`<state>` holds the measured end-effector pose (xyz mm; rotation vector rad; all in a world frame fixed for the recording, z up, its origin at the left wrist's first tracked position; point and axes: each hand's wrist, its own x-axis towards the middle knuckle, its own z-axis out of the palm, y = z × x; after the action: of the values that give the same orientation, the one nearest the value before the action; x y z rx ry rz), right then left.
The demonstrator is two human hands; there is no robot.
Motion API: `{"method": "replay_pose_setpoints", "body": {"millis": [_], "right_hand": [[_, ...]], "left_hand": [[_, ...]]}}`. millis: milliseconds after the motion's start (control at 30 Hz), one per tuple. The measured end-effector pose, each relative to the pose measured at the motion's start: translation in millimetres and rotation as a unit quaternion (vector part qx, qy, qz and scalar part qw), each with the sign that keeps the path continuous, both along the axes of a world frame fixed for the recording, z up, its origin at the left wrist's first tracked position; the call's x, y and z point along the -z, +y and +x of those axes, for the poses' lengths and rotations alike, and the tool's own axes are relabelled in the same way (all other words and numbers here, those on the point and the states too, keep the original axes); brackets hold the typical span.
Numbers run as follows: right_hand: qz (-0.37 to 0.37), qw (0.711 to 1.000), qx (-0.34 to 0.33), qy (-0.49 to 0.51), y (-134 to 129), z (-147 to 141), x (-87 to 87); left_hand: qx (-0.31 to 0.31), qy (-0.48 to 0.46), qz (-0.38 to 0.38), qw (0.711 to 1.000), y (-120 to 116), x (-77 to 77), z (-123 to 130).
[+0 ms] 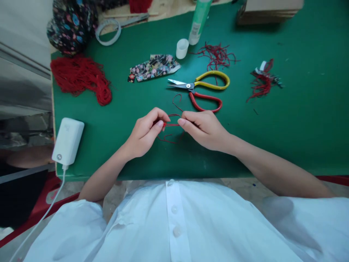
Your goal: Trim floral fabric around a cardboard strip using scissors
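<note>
Thin dark red cord (172, 124) stretches between my two hands over the green table. My left hand (145, 133) is closed, thumb against forefinger, on the cord and a small bright red piece whose kind I cannot make out. My right hand (205, 127) pinches the cord a short way to the right. Loose ends curl above and below the fingers. Just beyond my right hand lie scissors (200, 87) with one yellow and one red handle, blades parted and pointing left. A strip of floral fabric (155, 67) rests farther back.
At left are a red yarn bundle (81, 78), a white power bank (68, 142) with a cable and a tape roll (108, 32). Behind stand a green glue bottle (200, 20) and white cap (182, 48). Cord scraps (216, 54) and tied cords (263, 80) lie right, below stacked cardboard (268, 12).
</note>
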<state>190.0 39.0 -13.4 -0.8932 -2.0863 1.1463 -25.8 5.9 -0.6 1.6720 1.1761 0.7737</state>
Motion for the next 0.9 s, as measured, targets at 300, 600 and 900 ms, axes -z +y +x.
{"method": "replay_pose_setpoints", "body": {"millis": [300, 600, 900], "right_hand": [[-0.164, 0.980, 0.039, 0.106, 8.6, 4.6, -6.6], [-0.175, 0.970, 0.064, 0.156, 20.0, 5.5, -0.1], [-0.059, 0.994, 0.064, 0.072, 12.9, 7.7, -6.9]], "left_hand": [[0.017, 0.105, 0.099, 0.989, 3.3, -5.9, 2.5], [0.020, -0.012, -0.068, 0.997, 1.4, -3.3, -2.8], [0.092, -0.162, -0.196, 0.963, -2.5, -3.1, 2.5]]}}
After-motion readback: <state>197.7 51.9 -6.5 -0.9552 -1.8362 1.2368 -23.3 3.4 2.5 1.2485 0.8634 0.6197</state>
